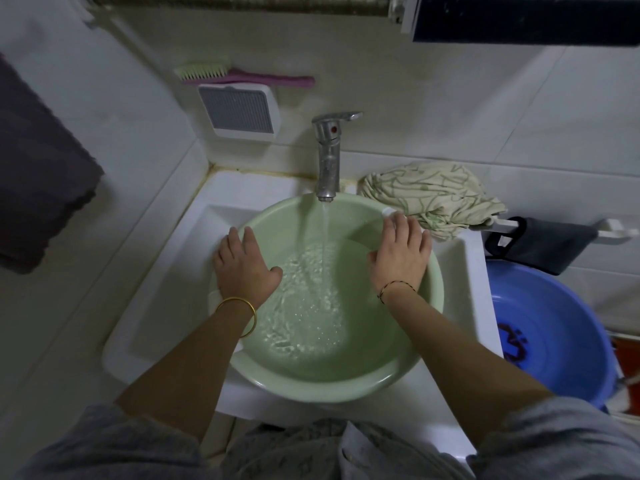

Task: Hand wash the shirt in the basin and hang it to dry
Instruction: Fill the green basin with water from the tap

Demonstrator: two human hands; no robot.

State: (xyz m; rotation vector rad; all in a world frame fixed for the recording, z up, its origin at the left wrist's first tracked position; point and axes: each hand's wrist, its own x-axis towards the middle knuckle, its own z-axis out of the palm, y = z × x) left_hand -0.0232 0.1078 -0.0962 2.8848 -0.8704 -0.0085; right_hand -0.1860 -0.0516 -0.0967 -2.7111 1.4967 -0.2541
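Note:
A pale green plastic basin [311, 382] sits in the white sink [166, 299], partly filled with rippling water. The metal tap [329, 157] above it runs a thin stream into the basin. My left hand [242, 265] rests on the basin's left rim, fingers over the edge. My right hand [401, 254] rests on the right rim, fingers spread flat. The shirt [433, 199], cream with a green line pattern, lies crumpled on the sink's back right corner, just beyond my right fingertips. It is dry and outside the basin.
A blue basin [554, 334] stands to the right of the sink. A dark towel [38, 181] hangs on the left wall. A green and pink brush [239, 76] lies on a white wall box [242, 110]. A dark cloth [543, 244] hangs on a white rail.

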